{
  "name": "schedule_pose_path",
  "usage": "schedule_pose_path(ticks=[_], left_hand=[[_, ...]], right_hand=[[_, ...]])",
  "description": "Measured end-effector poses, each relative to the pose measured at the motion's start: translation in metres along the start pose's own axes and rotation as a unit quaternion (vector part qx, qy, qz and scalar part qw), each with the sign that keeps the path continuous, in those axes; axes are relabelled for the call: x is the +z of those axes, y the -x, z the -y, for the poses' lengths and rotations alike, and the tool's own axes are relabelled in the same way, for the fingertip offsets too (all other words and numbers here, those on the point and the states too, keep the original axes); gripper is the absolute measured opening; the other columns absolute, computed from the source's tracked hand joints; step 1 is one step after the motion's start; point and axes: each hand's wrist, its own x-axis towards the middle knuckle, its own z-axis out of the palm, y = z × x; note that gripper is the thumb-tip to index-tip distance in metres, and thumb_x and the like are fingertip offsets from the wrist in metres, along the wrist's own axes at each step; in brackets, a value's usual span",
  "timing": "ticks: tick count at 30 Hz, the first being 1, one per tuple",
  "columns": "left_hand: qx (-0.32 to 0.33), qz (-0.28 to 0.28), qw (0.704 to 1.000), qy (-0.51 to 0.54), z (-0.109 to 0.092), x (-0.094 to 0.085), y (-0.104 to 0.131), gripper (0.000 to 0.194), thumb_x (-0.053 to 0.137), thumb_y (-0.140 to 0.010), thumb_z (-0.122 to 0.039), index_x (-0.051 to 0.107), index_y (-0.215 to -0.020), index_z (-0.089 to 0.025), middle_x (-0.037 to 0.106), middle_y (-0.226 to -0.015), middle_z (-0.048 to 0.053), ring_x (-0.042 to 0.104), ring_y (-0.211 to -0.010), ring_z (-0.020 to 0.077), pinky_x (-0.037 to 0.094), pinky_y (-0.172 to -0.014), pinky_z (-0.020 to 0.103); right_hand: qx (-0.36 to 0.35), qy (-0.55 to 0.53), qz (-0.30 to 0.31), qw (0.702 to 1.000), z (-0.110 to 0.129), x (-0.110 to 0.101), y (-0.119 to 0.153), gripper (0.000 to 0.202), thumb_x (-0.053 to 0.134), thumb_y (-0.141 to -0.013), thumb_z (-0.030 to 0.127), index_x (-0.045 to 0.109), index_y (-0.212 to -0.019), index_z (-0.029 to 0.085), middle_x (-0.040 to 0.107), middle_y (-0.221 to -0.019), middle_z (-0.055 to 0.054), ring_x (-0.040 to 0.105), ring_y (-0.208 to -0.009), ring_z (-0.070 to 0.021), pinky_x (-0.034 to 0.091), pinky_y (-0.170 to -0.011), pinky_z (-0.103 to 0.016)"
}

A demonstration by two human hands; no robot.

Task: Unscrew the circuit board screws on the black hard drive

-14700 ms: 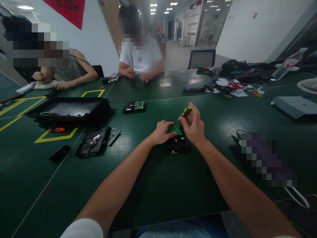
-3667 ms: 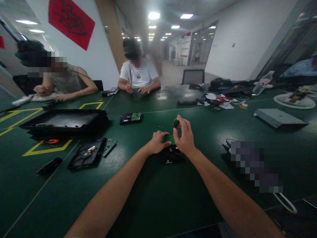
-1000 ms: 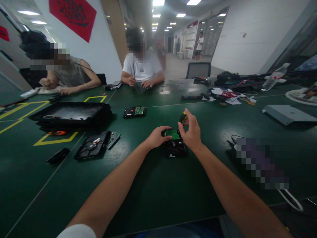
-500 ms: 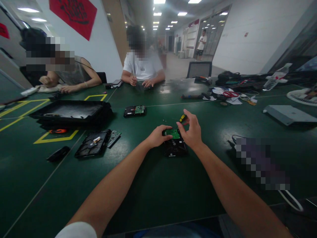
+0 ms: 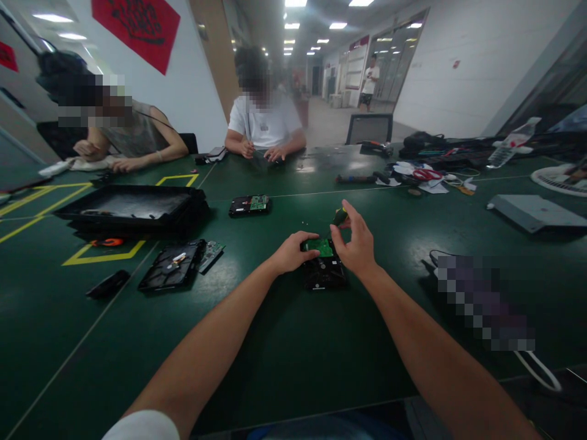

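Note:
A black hard drive (image 5: 324,275) lies on the green table in front of me, its green circuit board (image 5: 324,246) facing up at the far end. My left hand (image 5: 296,252) grips the drive's left side, with thumb and fingers at the edge of the board. Pinched between the thumb and fingers of my right hand (image 5: 355,241) is a screwdriver (image 5: 340,216) with a dark green and yellow handle. It slants down toward the far edge of the board; whether its tip sits in a screw is too small to see.
To the left lie an opened hard drive (image 5: 172,266), a loose circuit board (image 5: 211,256) and black trays (image 5: 132,205). Another drive (image 5: 250,205) sits farther off. At right are a blurred purple object (image 5: 486,302) and a grey box (image 5: 536,212). Two people sit across the table.
The screwdriver handle has turned between my right fingers, showing less yellow now. My left hand and the hard drive have stayed in place.

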Motion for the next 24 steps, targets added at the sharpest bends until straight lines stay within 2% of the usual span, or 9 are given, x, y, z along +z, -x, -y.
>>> schedule_pose_path(ticks=[4,12,19,24], left_hand=[[0.017,-0.007,1.000,-0.001,0.0004,-0.0001,0.0001,0.052,0.075,-0.092,-0.033,0.064,-0.140,-0.021,0.067,-0.136,0.011,0.063,-0.121,0.0290,0.050,-0.108,0.046],[0.018,-0.007,1.000,0.005,0.0072,0.0035,-0.0011,0.053,0.076,-0.091,-0.033,0.064,-0.141,-0.020,0.066,-0.137,0.012,0.063,-0.122,0.0293,0.049,-0.109,0.046],[0.029,-0.007,1.000,-0.003,0.0072,0.0020,-0.0009,0.052,0.075,-0.092,-0.033,0.064,-0.141,-0.021,0.067,-0.135,0.011,0.063,-0.123,0.0292,0.049,-0.109,0.047],[0.031,-0.009,0.999,-0.003,0.0048,0.0007,-0.0001,0.051,0.076,-0.092,-0.033,0.064,-0.140,-0.021,0.067,-0.136,0.011,0.064,-0.120,0.0292,0.050,-0.107,0.047]], right_hand=[[0.007,-0.027,0.006,1.000,-0.0028,0.0030,0.0010,0.068,0.056,-0.101,0.029,0.027,-0.163,0.031,0.063,-0.141,-0.012,0.072,-0.108,-0.0254,0.064,-0.097,-0.049],[0.009,0.009,-0.018,1.000,-0.0018,0.0017,0.0012,0.063,0.064,-0.099,0.035,0.038,-0.157,0.031,0.065,-0.140,-0.011,0.073,-0.102,-0.0251,0.067,-0.088,-0.046],[-0.001,-0.014,0.002,1.000,-0.0019,0.0024,0.0016,0.064,0.053,-0.103,0.029,0.028,-0.162,0.032,0.060,-0.148,-0.011,0.072,-0.107,-0.0261,0.064,-0.097,-0.051],[-0.006,0.010,-0.010,1.000,-0.0011,0.0012,0.0003,0.065,0.059,-0.100,0.031,0.034,-0.160,0.033,0.065,-0.131,-0.011,0.070,-0.096,-0.0247,0.066,-0.087,-0.049]])
